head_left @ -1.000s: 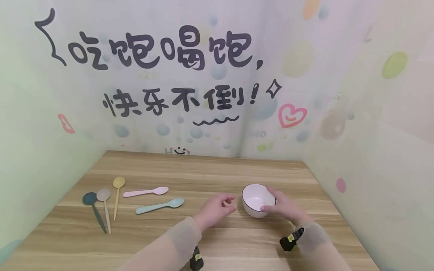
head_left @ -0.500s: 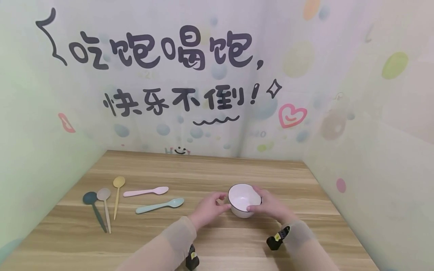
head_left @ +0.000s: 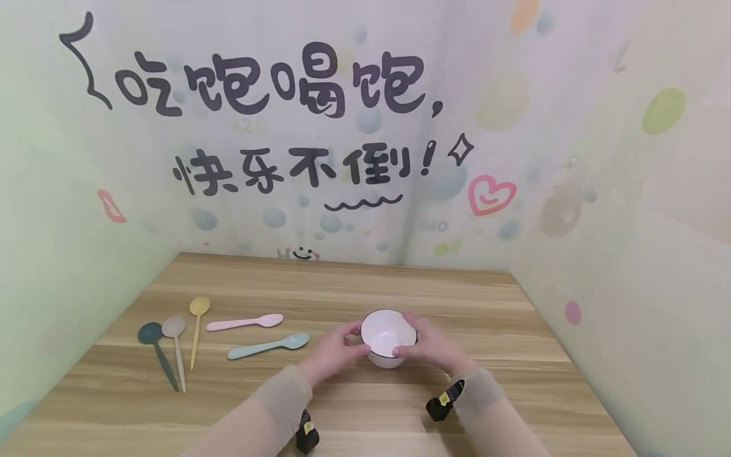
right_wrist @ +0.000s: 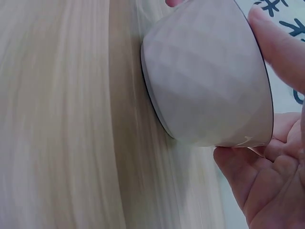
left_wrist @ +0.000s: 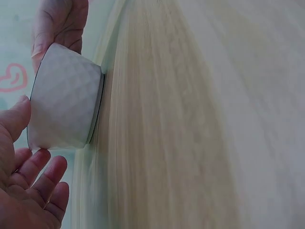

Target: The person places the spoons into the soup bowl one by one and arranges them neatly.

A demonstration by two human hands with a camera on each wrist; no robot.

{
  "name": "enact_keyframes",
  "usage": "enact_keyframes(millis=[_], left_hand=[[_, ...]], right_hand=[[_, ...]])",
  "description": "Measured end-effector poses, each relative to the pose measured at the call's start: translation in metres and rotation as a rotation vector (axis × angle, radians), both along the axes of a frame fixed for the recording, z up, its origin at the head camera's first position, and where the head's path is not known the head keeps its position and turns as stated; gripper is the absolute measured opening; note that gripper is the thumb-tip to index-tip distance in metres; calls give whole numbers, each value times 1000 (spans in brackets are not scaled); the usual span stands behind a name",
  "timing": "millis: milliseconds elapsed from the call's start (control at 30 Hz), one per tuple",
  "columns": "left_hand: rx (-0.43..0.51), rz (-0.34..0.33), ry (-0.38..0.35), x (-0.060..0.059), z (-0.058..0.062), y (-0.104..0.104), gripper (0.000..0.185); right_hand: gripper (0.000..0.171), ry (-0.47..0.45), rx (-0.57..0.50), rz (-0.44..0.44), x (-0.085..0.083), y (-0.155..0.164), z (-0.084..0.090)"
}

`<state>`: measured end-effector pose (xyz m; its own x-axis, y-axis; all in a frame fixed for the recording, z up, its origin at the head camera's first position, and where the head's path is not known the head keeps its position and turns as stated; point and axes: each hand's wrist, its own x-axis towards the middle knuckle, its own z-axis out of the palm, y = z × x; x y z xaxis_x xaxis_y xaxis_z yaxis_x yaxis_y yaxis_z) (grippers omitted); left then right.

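Observation:
A white bowl with a thin dark rim and a faceted outer wall is upright between the two hands, close over the wooden table. My right hand grips its right side, thumb at the near rim and fingers round the far side. On the left side, my left hand holds the rim, its thumb on top and fingertips against the outer wall. The left wrist view shows the bowl between both hands. From the right wrist, the thumb of the right hand lies along the rim.
At left on the table lie a pink spoon, a light blue spoon, a yellow spoon, a beige spoon and a dark green spoon. A printed curtain stands behind the table.
The right hand has carried the bowl leftward from the right half of the table. My left hand, earlier apart from it, now holds its left side. The spoons have stayed put.

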<state>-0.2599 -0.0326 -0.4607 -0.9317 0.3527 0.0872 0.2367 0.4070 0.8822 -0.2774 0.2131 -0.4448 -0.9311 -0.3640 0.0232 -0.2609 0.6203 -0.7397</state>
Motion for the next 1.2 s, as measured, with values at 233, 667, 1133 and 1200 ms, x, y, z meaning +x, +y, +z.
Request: enact_keyframes(millis=[233, 667, 1133, 1200], left_hand=[[-28, 54, -6, 3, 5, -20, 60], [-45, 95, -17, 11, 8, -51, 65], [-52, 89, 28, 18, 7, -61, 58], [-56, 82, 40, 19, 7, -62, 57]], right_hand=[[97, 0, -7, 41, -1, -21, -1], [99, 33, 39, 114, 1, -52, -2], [89, 8, -11, 195, 11, -55, -3], [87, 14, -8, 200, 12, -54, -5]])
